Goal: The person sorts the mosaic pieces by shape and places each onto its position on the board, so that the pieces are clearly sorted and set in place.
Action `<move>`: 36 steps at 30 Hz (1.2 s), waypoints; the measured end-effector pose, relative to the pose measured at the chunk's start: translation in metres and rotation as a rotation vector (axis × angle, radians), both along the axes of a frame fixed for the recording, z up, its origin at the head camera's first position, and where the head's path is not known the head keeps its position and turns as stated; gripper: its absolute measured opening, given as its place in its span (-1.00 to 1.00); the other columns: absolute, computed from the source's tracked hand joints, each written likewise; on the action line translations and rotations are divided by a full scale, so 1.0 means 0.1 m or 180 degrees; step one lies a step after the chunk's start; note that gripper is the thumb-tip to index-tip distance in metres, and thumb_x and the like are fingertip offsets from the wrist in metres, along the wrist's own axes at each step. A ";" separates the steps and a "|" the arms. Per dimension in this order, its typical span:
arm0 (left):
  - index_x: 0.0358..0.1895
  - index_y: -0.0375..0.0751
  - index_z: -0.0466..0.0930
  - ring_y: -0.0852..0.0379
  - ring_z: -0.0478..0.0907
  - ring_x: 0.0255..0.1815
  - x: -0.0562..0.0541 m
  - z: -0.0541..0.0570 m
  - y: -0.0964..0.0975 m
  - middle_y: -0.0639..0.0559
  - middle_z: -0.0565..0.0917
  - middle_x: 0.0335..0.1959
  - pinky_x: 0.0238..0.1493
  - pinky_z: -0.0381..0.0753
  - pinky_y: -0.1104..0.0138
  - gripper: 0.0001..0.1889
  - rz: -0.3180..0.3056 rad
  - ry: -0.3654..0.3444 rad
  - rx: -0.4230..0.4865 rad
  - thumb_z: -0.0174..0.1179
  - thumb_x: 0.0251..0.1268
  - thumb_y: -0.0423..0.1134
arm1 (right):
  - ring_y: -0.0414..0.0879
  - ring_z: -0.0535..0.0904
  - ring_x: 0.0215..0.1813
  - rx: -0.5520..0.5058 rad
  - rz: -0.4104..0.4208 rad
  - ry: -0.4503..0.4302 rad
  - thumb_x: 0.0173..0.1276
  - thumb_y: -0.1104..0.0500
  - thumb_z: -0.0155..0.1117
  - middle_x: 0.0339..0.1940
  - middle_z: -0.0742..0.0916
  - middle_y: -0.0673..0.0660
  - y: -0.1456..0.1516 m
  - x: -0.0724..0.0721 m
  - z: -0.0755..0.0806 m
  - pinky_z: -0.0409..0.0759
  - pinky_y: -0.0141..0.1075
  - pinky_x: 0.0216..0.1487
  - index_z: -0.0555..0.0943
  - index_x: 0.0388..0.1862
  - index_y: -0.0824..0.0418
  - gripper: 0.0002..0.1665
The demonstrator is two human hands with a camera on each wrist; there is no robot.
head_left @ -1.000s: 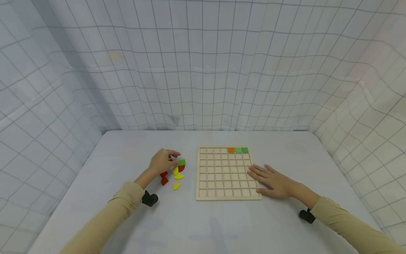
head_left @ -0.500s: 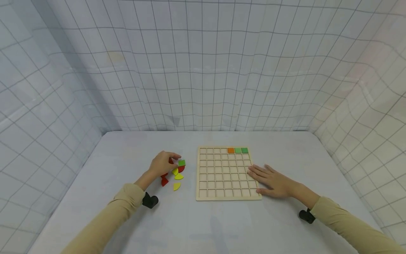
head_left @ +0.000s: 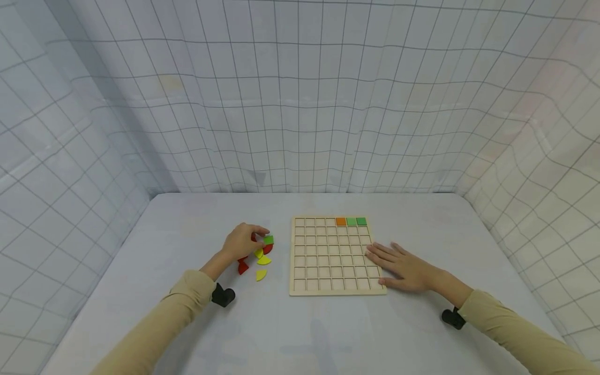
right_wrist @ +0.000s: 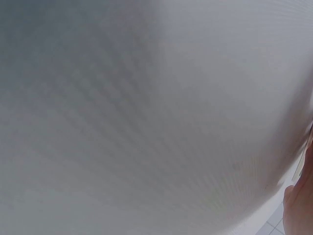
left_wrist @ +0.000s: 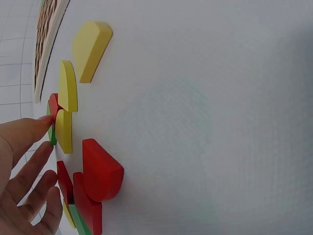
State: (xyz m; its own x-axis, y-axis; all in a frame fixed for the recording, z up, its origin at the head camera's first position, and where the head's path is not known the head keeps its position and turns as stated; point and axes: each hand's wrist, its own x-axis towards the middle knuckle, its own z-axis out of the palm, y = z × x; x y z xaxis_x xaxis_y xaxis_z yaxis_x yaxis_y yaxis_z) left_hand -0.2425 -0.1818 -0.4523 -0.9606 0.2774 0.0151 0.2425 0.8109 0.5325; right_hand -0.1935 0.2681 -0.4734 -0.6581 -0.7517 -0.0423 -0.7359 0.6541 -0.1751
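My left hand (head_left: 240, 241) is at the cluster of small pieces left of the board. Its thumb and forefinger pinch at a green tile (head_left: 269, 240), with the thumb at its near left corner. Beside that tile lie a red piece (head_left: 267, 249) and a yellow piece (head_left: 264, 260). More red pieces (left_wrist: 101, 171) lie by the curled lower fingers (left_wrist: 36, 198) in the left wrist view. My right hand (head_left: 404, 270) lies flat with spread fingers, fingertips over the right edge of the wooden grid board (head_left: 323, 247). The right wrist view shows only a bit of that hand.
In the board's far right corner sit an orange tile (head_left: 341, 222) and two green tiles (head_left: 357, 222). A separate yellow piece (head_left: 261, 274) lies nearer the front of the white table (head_left: 300, 333). A gridded white curtain (head_left: 300, 104) stands behind and at both sides.
My left hand has shifted slightly to the right, bringing its thumb and forefinger up to the green tile. The right hand and the board have stayed put.
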 end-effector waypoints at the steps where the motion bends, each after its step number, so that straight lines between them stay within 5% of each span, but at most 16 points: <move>1: 0.01 -0.16 0.69 0.08 0.46 -0.27 0.00 0.00 0.00 -0.06 0.72 -0.15 -0.34 0.45 0.38 -0.68 0.0001 0.0006 -0.0001 0.33 0.14 -0.32 | 0.09 0.02 0.58 0.0003 -0.0003 0.0002 0.45 -0.22 -0.01 0.59 0.13 0.09 0.00 0.00 0.00 -0.03 0.27 0.43 0.04 0.56 0.09 -0.16; 9: -0.02 -0.19 0.70 0.12 0.38 -0.40 -0.05 -0.04 0.01 -0.07 0.73 -0.18 -0.43 0.35 0.38 -0.70 -0.0024 0.0069 0.0046 0.31 0.16 -0.29 | 0.08 0.03 0.58 0.0015 -0.0003 0.0042 0.45 -0.24 -0.03 0.59 0.13 0.08 0.00 -0.01 0.00 -0.01 0.27 0.43 0.04 0.56 0.08 -0.16; 36: -0.02 -0.18 0.71 0.12 0.50 -0.33 -0.12 -0.03 -0.04 -0.07 0.73 -0.18 -0.42 0.45 0.40 -0.67 0.0015 0.0033 -0.0072 0.36 0.11 -0.20 | 0.02 -0.02 0.60 -0.0170 0.0032 0.0088 0.46 -0.20 -0.01 0.57 0.18 0.16 0.02 0.00 -0.05 -0.02 0.26 0.40 0.09 0.55 0.13 -0.18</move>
State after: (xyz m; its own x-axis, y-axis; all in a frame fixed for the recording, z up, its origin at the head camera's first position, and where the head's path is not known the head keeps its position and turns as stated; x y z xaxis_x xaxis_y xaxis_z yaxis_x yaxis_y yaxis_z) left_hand -0.2545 -0.1859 -0.4556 -0.9617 0.2733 0.0190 0.2443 0.8238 0.5115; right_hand -0.1935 0.2697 -0.4785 -0.6508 -0.7591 0.0161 -0.7474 0.6368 -0.1891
